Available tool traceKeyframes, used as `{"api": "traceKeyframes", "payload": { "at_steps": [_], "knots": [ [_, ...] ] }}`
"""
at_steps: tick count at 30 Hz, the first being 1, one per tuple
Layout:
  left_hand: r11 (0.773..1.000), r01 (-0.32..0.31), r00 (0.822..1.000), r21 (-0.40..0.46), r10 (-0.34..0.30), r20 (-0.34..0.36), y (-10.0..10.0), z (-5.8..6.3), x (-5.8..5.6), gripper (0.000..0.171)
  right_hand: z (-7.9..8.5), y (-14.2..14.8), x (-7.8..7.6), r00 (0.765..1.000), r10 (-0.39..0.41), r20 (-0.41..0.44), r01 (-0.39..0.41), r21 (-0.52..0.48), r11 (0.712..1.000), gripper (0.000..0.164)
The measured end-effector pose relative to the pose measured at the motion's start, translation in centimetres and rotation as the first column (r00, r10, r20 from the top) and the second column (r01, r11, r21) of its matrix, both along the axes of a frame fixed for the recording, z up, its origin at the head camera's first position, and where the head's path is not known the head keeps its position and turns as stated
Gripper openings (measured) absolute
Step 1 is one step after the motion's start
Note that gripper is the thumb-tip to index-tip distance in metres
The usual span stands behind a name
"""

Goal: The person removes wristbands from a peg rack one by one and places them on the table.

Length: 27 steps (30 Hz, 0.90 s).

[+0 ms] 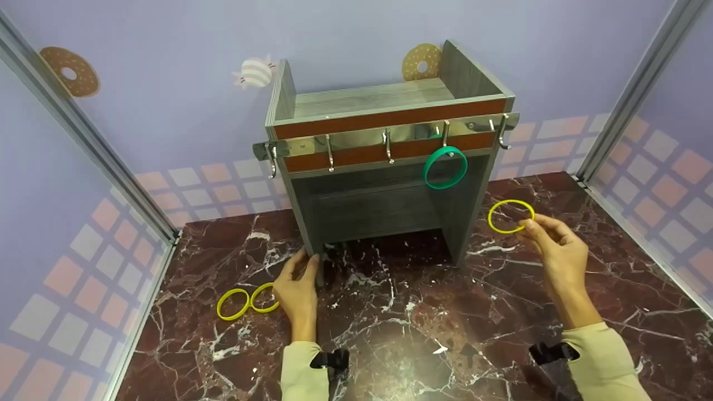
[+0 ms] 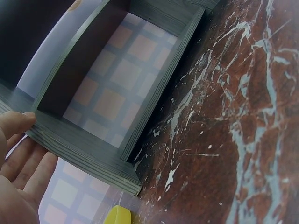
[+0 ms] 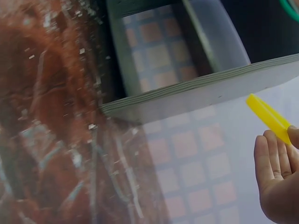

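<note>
My right hand [image 1: 562,253] pinches a thin yellow ring [image 1: 511,201] between thumb and fingers, right of a grey wooden rack [image 1: 473,214]. In the right wrist view the same yellow ring [image 3: 268,116] appears nearly edge-on. My left hand [image 1: 298,287] grips the rack's left side panel low down, thumb on one face and fingers on the other, as the left wrist view shows at the panel [image 2: 84,154]. A green ring [image 1: 428,172] hangs from one of the rack's metal hooks [image 1: 388,146]. Two yellow rings [image 1: 219,307] lie beside my left hand, one partly hidden by it.
The rack stands on a dark red marble-patterned surface [image 1: 390,328]. Several hooks line a shiny metal strip [image 1: 356,137] across its front. Behind is a purple patterned wall [image 1: 356,33]; side panels [image 1: 50,223] with metal frames close off left and right.
</note>
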<state>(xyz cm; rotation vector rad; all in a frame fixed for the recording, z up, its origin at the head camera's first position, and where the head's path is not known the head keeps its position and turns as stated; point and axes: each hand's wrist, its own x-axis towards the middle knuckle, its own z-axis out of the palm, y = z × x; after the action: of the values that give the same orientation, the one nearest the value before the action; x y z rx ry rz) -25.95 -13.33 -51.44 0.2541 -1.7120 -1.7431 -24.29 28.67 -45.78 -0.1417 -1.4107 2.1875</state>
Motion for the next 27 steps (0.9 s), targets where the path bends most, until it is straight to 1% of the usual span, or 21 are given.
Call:
{"api": "traceKeyframes", "payload": {
  "at_steps": [2, 5, 9, 15, 20, 24, 27],
  "knots": [
    [1.0, 0.0, 1.0, -0.005, 0.0, 0.004, 0.0, 0.0, 0.0, 0.027, -0.7, 0.2, -0.1, 0.999, 0.001, 0.04, -0.003, 0.038, 0.999, 0.022],
    [1.0, -0.003, 1.0, 0.0, 0.003, 0.009, 0.0, 0.1, 0.0, 0.027, -1.7, 0.4, -0.3, 0.997, 0.002, 0.077, -0.009, 0.088, 0.996, 0.02],
    [1.0, -0.006, 1.0, 0.005, 0.006, 0.012, 0.0, 0.1, 0.0, 0.027, -3.0, 0.5, -0.5, 0.99, 0.028, 0.138, -0.047, 0.137, 0.99, 0.017],
    [1.0, -0.002, 1.0, 0.026, 0.001, 0.004, 0.1, 0.2, -0.1, 0.027, -4.5, 0.6, -0.9, 0.966, 0.081, 0.246, -0.128, 0.18, 0.975, 0.027],
    [0.999, 0.004, 1.0, 0.042, -0.004, 0.004, 0.1, 0.1, -0.1, 0.027, -5.6, 0.6, -1.1, 0.94, 0.089, 0.329, -0.179, 0.256, 0.95, 0.029],
    [0.999, 0.012, 1.0, 0.043, -0.012, 0.003, 0.1, 0.1, 0.0, 0.028, -6.2, 0.8, -1.3, 0.922, 0.104, 0.374, -0.228, 0.304, 0.925, 0.037],
    [0.999, 0.016, 1.0, 0.03, -0.016, 0.01, 0.1, 0.1, 0.0, 0.027, -6.6, 0.8, -1.4, 0.909, 0.121, 0.399, -0.265, 0.327, 0.907, 0.039]
  ]
}}
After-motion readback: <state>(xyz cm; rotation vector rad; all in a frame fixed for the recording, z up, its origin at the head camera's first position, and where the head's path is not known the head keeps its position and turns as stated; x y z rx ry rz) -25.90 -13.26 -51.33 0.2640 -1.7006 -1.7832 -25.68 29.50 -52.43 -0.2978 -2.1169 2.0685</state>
